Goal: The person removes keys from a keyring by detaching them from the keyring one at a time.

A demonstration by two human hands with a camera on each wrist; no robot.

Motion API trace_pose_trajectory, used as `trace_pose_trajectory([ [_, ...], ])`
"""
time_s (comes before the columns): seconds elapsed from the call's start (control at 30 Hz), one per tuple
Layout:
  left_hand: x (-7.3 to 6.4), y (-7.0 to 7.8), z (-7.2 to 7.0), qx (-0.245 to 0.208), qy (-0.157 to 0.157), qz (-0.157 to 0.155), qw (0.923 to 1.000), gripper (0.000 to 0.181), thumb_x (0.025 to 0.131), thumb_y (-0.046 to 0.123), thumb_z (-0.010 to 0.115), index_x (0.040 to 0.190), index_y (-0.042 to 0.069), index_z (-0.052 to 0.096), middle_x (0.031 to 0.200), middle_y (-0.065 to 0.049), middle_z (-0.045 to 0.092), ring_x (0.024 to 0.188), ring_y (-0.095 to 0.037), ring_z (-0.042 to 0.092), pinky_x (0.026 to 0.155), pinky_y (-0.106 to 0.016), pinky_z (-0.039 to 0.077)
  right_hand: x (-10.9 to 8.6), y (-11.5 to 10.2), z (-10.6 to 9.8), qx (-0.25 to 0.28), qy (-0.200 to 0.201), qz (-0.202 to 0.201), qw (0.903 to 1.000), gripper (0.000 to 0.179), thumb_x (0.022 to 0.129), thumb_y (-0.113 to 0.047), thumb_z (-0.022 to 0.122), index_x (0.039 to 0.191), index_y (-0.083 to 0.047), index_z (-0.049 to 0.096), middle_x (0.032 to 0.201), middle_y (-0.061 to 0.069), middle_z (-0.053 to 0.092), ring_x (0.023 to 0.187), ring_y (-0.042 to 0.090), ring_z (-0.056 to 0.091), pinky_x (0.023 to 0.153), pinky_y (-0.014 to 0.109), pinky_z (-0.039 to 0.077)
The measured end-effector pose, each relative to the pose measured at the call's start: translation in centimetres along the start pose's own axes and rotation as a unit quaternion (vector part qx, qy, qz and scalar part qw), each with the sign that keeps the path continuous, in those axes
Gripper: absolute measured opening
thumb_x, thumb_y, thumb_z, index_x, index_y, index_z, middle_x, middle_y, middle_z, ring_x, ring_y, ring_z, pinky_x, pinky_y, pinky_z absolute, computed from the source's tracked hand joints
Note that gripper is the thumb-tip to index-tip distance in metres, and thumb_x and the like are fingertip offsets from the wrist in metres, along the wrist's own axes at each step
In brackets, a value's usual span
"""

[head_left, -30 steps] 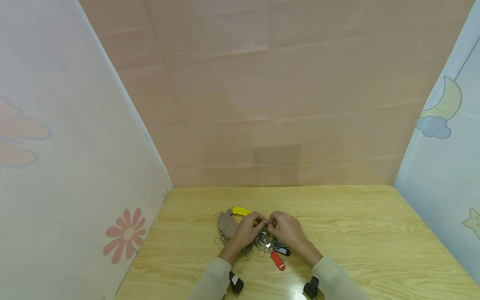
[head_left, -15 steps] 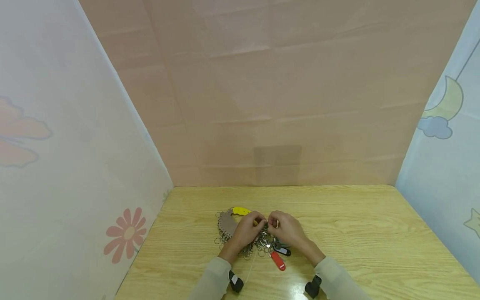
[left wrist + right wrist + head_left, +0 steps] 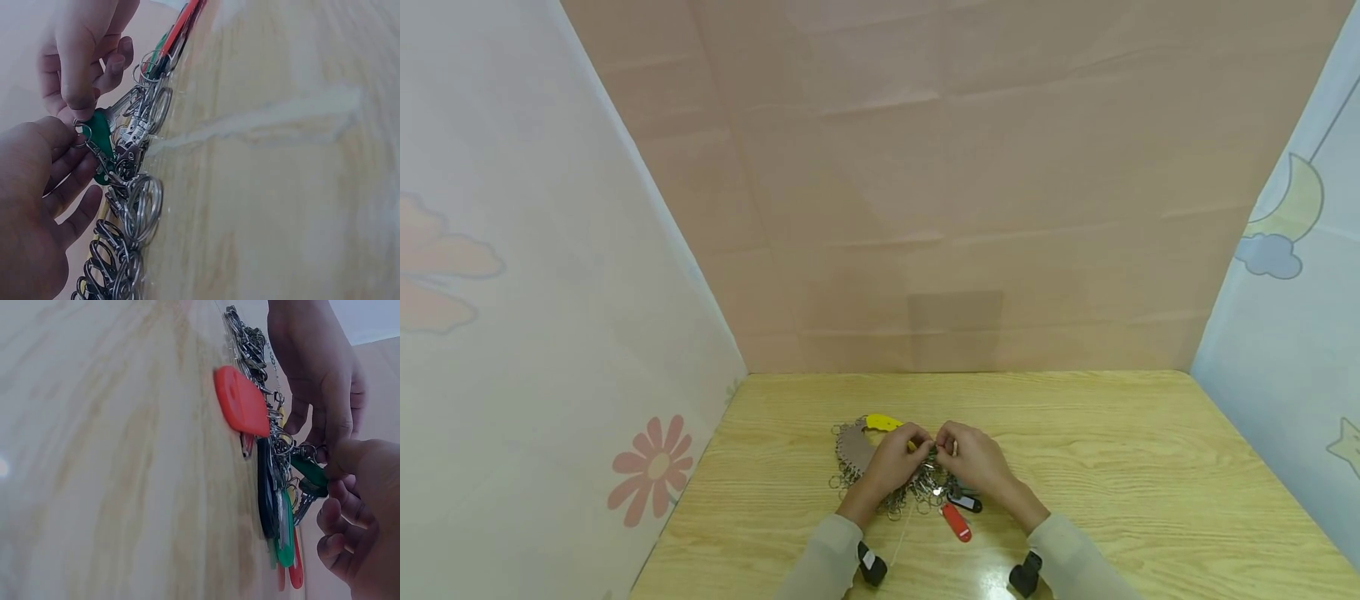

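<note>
My left hand and right hand meet fingertip to fingertip over a heap of key rings and clasps. In the left wrist view, the left thumb and finger pinch a small metal split ring with a clasp on it. The right fingers pinch a green-headed key close against that ring; whether it is threaded on cannot be told. Under the left hand lies a curved grey plate with a yellow handle, its edge lined with metal clasps and rings.
A red key tag and a black key tag lie on the wooden table in front of the heap. Another green tag is beside them. Patterned sheets and a tan backdrop enclose the table.
Both hands stay in nearly the same place with slight finger movement at the ring. The right wrist has shifted a little to the right.
</note>
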State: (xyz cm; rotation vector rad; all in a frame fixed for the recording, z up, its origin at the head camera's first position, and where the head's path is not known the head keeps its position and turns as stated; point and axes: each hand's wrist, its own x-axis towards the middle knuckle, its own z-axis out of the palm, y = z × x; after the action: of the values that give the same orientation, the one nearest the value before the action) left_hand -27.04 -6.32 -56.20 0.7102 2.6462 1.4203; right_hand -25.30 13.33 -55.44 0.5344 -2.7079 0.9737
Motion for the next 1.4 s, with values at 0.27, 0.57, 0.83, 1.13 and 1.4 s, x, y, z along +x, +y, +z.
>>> trace_pose_trajectory([
  [0.27,0.11,-0.1,0.1,0.005,0.003,-0.002,1.0,0.016,0.111,0.025,0.061,0.115,0.013,0.071,0.108,-0.001,0.069,0.058,-0.003,0.054,0.059,-0.022,0.05,0.12,-0.37,-0.23,-0.008,-0.011,0.023,0.9996,0.013,0.094,-0.015,0.077,0.088,-0.023,0.068,0.072,-0.015,0.059,0.05,0.0,0.041,0.047,0.02,0.033],
  [0.57,0.13,0.15,0.17,0.021,0.005,-0.01,0.9997,0.015,0.11,0.025,0.062,0.115,0.014,0.072,0.109,-0.001,0.07,0.06,-0.002,0.053,0.061,-0.022,0.05,0.01,0.14,-0.28,0.022,-0.012,-0.015,0.9996,0.016,0.092,-0.007,0.073,0.088,-0.022,0.067,0.073,-0.013,0.058,0.054,-0.001,0.042,0.05,0.021,0.036],
  [0.83,0.08,0.24,-0.07,0.014,0.007,-0.01,0.9998,0.015,0.11,0.023,0.061,0.114,0.013,0.071,0.107,-0.001,0.069,0.056,-0.002,0.053,0.059,-0.021,0.049,0.02,0.42,-0.37,0.041,-0.029,-0.032,0.9982,0.019,0.092,-0.007,0.072,0.089,-0.025,0.065,0.073,-0.014,0.058,0.055,-0.002,0.043,0.051,0.02,0.037],
  [1.13,-0.08,0.35,-0.09,-0.007,-0.001,-0.004,1.0,0.014,0.11,0.022,0.061,0.113,0.011,0.07,0.104,-0.001,0.068,0.055,-0.004,0.053,0.054,-0.023,0.049,0.12,0.36,-0.3,0.016,-0.032,-0.009,0.9993,0.016,0.092,-0.013,0.075,0.087,-0.025,0.065,0.07,-0.015,0.056,0.054,0.0,0.042,0.05,0.021,0.036],
  [1.4,-0.12,0.39,-0.01,0.027,0.004,0.007,0.9996,0.014,0.11,0.023,0.062,0.112,0.013,0.072,0.107,-0.002,0.071,0.066,-0.001,0.052,0.065,-0.022,0.05,-0.01,0.02,-0.31,-0.016,-0.017,-0.015,0.9996,0.018,0.091,-0.015,0.077,0.085,-0.025,0.064,0.071,-0.015,0.055,0.054,0.0,0.039,0.049,0.02,0.033],
])
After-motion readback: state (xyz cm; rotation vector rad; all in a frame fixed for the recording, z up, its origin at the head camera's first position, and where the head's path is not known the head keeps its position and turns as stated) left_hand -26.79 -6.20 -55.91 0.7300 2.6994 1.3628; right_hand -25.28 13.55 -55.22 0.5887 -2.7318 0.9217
